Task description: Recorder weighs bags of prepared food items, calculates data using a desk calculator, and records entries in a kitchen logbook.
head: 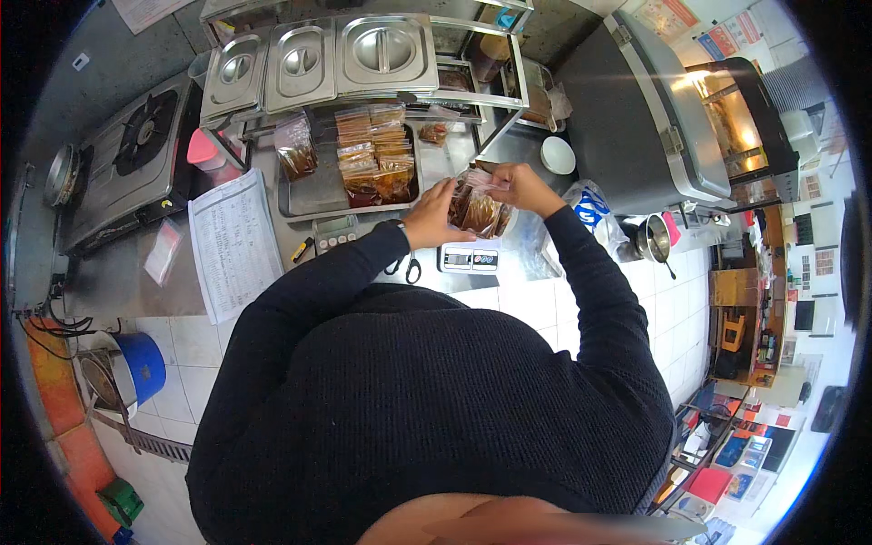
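Several small zip bags of brown sauce [481, 214] stand packed together in a container above a digital kitchen scale [468, 258]. My right hand [523, 189] pinches the clear top of one of these bags. My left hand [432, 216] rests with spread fingers against the left side of the bunch; whether it grips a bag cannot be told. Left of my hands, a steel tray [310, 204] holds rows of filled zip bags [378, 160], with one more group of bags [296, 146] at its left side. Black-handled scissors [413, 270] lie beside the scale.
Lidded steel food pans [385, 51] stand on a rack at the back. Written sheets [234, 238] and a pack of empty bags [163, 252] lie left, near a gas stove [136, 157]. A white bowl [558, 156] and a grey chest [627, 116] are at the right.
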`<move>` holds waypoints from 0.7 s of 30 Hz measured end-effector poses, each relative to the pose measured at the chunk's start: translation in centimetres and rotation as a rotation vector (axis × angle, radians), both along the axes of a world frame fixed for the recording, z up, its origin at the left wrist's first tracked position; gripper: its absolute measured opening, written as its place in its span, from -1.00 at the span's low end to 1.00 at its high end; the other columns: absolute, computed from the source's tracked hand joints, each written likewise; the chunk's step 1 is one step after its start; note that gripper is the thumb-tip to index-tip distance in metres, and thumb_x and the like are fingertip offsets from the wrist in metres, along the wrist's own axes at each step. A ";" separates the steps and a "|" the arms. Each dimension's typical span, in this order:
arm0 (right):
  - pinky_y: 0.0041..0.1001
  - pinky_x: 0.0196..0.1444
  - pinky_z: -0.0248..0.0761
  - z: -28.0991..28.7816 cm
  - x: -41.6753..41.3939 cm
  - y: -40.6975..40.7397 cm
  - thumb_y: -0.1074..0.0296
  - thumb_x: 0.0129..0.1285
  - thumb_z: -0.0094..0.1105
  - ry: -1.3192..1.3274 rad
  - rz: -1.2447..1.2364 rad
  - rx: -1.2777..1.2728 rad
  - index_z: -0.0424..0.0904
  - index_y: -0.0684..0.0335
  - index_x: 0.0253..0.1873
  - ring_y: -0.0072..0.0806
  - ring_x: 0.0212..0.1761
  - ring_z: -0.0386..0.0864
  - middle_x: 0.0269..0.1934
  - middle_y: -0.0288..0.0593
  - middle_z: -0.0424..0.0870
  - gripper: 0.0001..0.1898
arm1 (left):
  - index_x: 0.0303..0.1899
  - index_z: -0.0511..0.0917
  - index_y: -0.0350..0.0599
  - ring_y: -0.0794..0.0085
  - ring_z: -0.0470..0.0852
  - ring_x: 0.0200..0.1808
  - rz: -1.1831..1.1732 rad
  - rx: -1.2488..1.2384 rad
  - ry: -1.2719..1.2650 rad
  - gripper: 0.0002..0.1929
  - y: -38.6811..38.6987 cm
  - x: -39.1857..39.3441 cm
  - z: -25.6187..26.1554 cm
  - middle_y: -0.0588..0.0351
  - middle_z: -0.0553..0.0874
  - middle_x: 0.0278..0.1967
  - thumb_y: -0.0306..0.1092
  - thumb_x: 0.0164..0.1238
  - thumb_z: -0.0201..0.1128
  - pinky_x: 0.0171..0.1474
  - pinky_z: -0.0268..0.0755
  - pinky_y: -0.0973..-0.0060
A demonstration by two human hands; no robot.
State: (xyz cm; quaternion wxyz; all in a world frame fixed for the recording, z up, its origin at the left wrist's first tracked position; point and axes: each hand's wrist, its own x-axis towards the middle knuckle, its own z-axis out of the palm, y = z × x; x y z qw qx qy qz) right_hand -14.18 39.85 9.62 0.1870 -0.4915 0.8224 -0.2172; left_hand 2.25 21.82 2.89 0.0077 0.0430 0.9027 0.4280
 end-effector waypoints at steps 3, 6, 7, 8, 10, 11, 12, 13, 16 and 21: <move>-0.36 -0.32 0.42 -0.4 -0.2 0.8 0.40 -0.02 0.48 -0.023 -0.011 -0.101 0.59 0.35 -0.36 -0.22 -0.38 0.58 -0.45 -0.06 0.62 -0.78 | 0.44 -0.13 -0.51 -0.16 0.04 0.50 0.001 -0.041 -0.029 0.18 1.0 -1.2 -0.9 -0.41 0.05 0.44 0.15 0.08 0.44 0.52 -0.03 0.19; -0.40 -0.30 0.42 -0.8 -0.6 1.3 0.38 -0.04 0.46 -0.041 0.005 -0.146 0.57 0.29 -0.36 -0.29 -0.43 0.56 -0.47 -0.11 0.58 -0.78 | 0.45 -0.16 -0.49 -0.15 0.02 0.51 -0.011 -0.090 0.062 0.12 1.5 -2.0 -2.1 -0.42 0.03 0.45 0.07 0.17 0.40 0.53 -0.06 0.21; -0.40 -0.28 0.42 -1.0 -0.7 1.5 0.37 -0.04 0.46 -0.012 0.035 -0.167 0.56 0.27 -0.34 -0.30 -0.37 0.56 -0.43 -0.09 0.58 -0.77 | 0.45 -0.18 -0.48 -0.14 0.01 0.51 -0.022 -0.077 0.076 0.10 1.6 -2.2 -2.1 -0.42 0.02 0.45 0.04 0.19 0.38 0.53 -0.07 0.22; -0.39 -0.25 0.42 -1.2 -0.8 1.7 0.36 -0.04 0.46 0.017 0.066 -0.187 0.56 0.26 -0.31 -0.32 -0.31 0.57 -0.38 -0.08 0.58 -0.75 | 0.45 -0.20 -0.48 -0.13 0.00 0.51 -0.034 -0.064 0.091 0.09 1.7 -2.4 -2.1 -0.42 0.01 0.45 0.01 0.22 0.37 0.53 -0.09 0.22; -0.40 -0.20 0.43 -1.0 -0.3 1.5 0.33 -0.05 0.48 0.013 0.046 -0.172 0.54 0.27 -0.30 -0.32 -0.25 0.57 -0.31 -0.07 0.58 -0.71 | 0.45 -0.20 -0.48 -0.13 0.02 0.51 -0.024 -0.059 0.095 0.10 1.8 -2.4 -2.4 -0.42 0.02 0.45 0.01 0.19 0.40 0.53 -0.07 0.22; -0.40 -0.16 0.43 -0.8 -0.1 1.3 0.30 -0.07 0.50 0.010 0.029 -0.156 0.52 0.28 -0.29 -0.31 -0.18 0.56 -0.24 -0.06 0.58 -0.67 | 0.45 -0.20 -0.47 -0.13 0.04 0.50 -0.011 -0.053 0.100 0.12 1.8 -2.4 -2.6 -0.42 0.03 0.44 0.01 0.17 0.42 0.52 -0.05 0.21; -0.40 -0.16 0.43 -0.9 0.2 1.2 0.30 -0.07 0.50 0.009 0.026 -0.157 0.52 0.28 -0.29 -0.31 -0.18 0.56 -0.24 -0.06 0.58 -0.67 | 0.45 -0.20 -0.47 -0.13 0.04 0.50 -0.014 -0.054 0.099 0.12 1.9 -2.3 -2.6 -0.42 0.03 0.44 0.01 0.17 0.42 0.52 -0.05 0.21; -0.39 -0.12 0.43 -0.9 0.4 1.0 0.30 -0.12 0.54 -0.060 -0.039 -0.211 0.57 0.32 -0.23 -0.25 -0.15 0.56 -0.21 -0.06 0.56 -0.62 | 0.45 -0.17 -0.45 -0.13 0.07 0.49 0.013 -0.041 0.113 0.12 2.0 -2.2 -2.7 -0.40 0.07 0.44 0.02 0.13 0.44 0.51 -0.01 0.20; -0.36 -0.05 0.41 -2.0 0.4 0.8 0.22 -0.16 0.59 -0.157 -0.166 -0.308 0.63 0.37 -0.10 -0.18 -0.08 0.54 -0.14 -0.02 0.53 -0.48 | 0.45 -0.13 -0.42 -0.12 0.11 0.47 0.050 -0.032 0.121 0.14 2.5 -2.2 -2.6 -0.37 0.11 0.42 0.04 0.08 0.48 0.48 0.04 0.18; -0.26 0.09 0.37 -2.8 -0.5 -0.2 -0.09 -0.13 0.56 -0.021 -0.145 -0.018 0.66 0.37 0.04 -0.07 0.01 0.50 -0.09 0.06 0.51 -0.29 | 0.45 -0.12 -0.40 -0.14 0.17 0.45 0.080 -0.069 0.133 0.16 2.7 -2.2 -2.9 -0.37 0.16 0.40 0.04 0.03 0.51 0.45 0.10 0.16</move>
